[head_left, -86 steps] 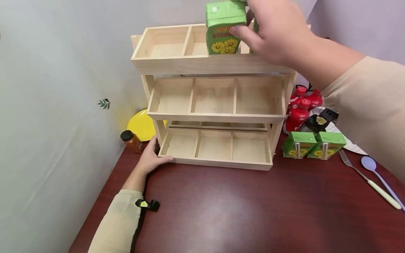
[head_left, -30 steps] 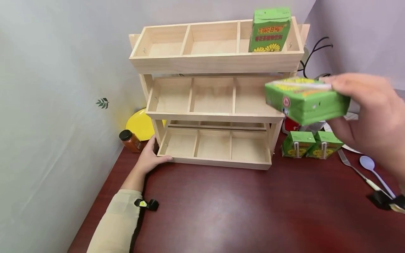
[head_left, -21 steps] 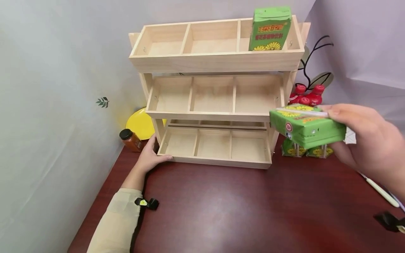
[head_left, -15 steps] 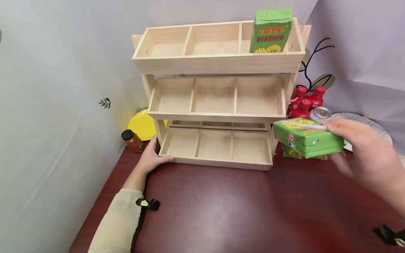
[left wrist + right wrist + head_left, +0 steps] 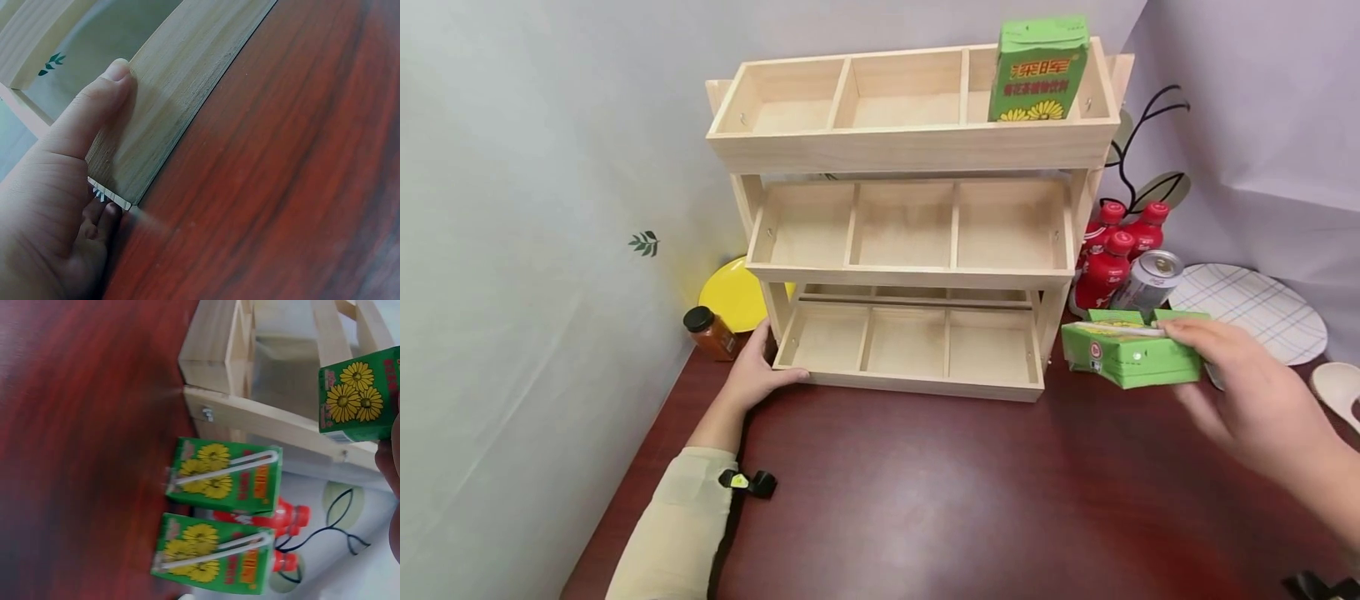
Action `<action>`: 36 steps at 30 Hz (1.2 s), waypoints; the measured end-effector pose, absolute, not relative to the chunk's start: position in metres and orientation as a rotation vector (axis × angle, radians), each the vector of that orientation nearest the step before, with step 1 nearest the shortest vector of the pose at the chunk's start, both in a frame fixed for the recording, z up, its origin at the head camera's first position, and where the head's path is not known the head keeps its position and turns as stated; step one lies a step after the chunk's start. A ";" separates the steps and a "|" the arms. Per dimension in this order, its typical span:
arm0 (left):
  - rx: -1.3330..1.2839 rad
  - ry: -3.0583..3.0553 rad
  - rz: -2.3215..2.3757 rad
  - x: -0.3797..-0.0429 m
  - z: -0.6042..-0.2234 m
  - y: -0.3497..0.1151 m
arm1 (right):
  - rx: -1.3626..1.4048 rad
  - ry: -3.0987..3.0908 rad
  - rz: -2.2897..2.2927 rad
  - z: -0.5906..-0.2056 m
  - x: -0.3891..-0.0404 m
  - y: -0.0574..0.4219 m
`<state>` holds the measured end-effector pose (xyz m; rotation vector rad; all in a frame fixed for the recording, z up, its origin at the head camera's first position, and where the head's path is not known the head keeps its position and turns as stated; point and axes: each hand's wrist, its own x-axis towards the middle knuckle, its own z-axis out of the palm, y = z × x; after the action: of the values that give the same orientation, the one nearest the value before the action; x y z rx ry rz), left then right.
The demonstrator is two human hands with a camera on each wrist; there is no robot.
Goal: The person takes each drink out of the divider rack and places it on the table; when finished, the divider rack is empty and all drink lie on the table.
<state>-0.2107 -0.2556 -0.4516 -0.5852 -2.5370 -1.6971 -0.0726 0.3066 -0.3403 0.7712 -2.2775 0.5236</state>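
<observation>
My right hand [image 5: 1251, 387] holds a green drink carton [image 5: 1131, 362] tipped on its side, in the air right of the wooden rack [image 5: 880, 150]. A white straw lies along its upper face. In the right wrist view the held carton [image 5: 359, 394] shows yellow flowers. My left hand [image 5: 752, 379] grips the rack's lower left corner. Its thumb lies on the bottom tray's front board [image 5: 169, 94], with fingers around the side. Another green carton [image 5: 1037, 75] stands in the top tray's right compartment. Two more cartons [image 5: 228, 472] stand on the table beside the rack.
Red bottles [image 5: 1101, 271], a can [image 5: 1150, 279] and a checked plate [image 5: 1262, 308] stand right of the rack. A pale spoon [image 5: 1333, 383] lies at the right edge. A yellow plate [image 5: 733, 296] and a black-lidded jar [image 5: 710, 333] are at the left, by the wall.
My right hand has carried its carton from above the top tray down to the right, tipping it from upright onto its side. My left hand stays at the rack's corner.
</observation>
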 end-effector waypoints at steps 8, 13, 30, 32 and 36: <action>-0.577 -2.544 -1.693 -0.211 -0.451 -0.255 | 0.662 -2.415 0.529 -0.369 -0.069 0.316; -0.578 -2.547 -1.689 -0.211 -0.450 -0.253 | 0.635 -2.458 0.512 -0.385 -0.066 0.321; -0.572 -2.546 -1.694 -0.212 -0.453 -0.253 | 0.513 -2.595 0.611 -0.427 -0.086 0.332; -0.568 -2.550 -1.686 -0.212 -0.453 -0.253 | 0.501 -2.593 0.637 -0.430 -0.088 0.332; -0.558 -2.537 -1.702 -0.213 -0.453 -0.254 | 0.490 -2.611 0.676 -0.432 -0.093 0.331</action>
<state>-0.2129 -0.2543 -0.4535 -0.5584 -2.5365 -1.7018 -0.0935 0.3310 -0.4321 0.4902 -2.6115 0.6756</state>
